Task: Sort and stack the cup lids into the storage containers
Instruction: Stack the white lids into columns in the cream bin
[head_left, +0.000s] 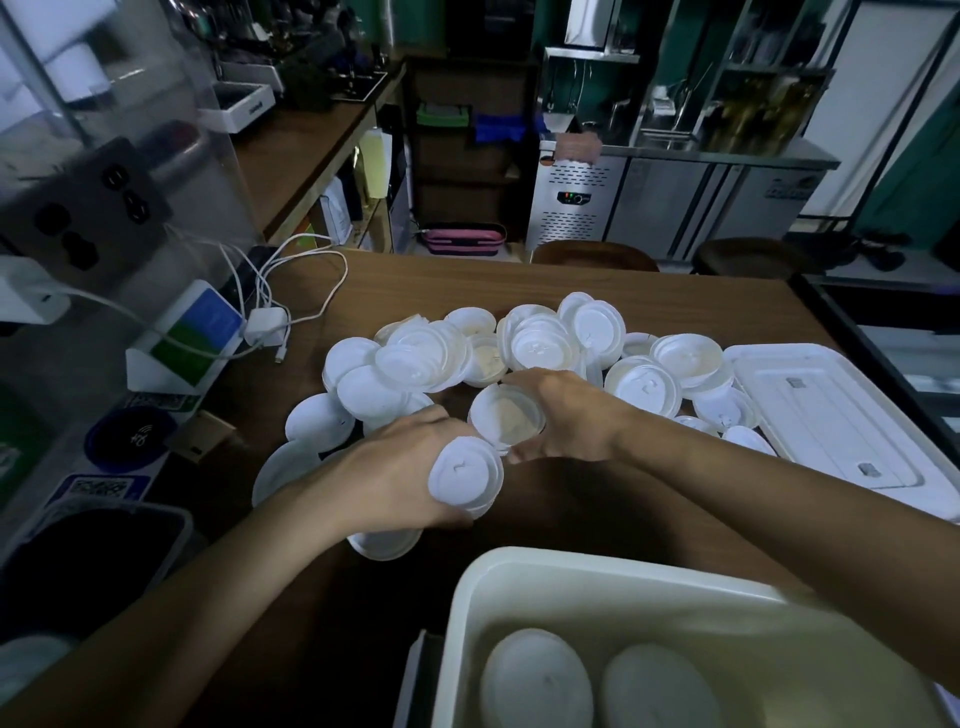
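Our left hand (400, 467) curls round a short stack of lids (465, 480), top face toward us. Our right hand (563, 423) pinches one upturned lid (506, 420) just beside that stack. Behind both hands the loose pile (524, 345) sprawls across the table (571, 288), and the storage container (675, 618) sits nearest us, two stacks (535, 680) inside.

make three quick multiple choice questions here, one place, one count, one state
1. Where does the flat container lid lie? A) left of the loose lid pile B) right of it C) on the floor
2. How many lid stacks sit in the near container? A) two B) four C) none
3. The left hand is: A) open, empty B) gripping stacked lids C) on a cable

1 B, it lies past the pile's right side; 2 A, two rounded tops show; 3 B, fingers curl round them.
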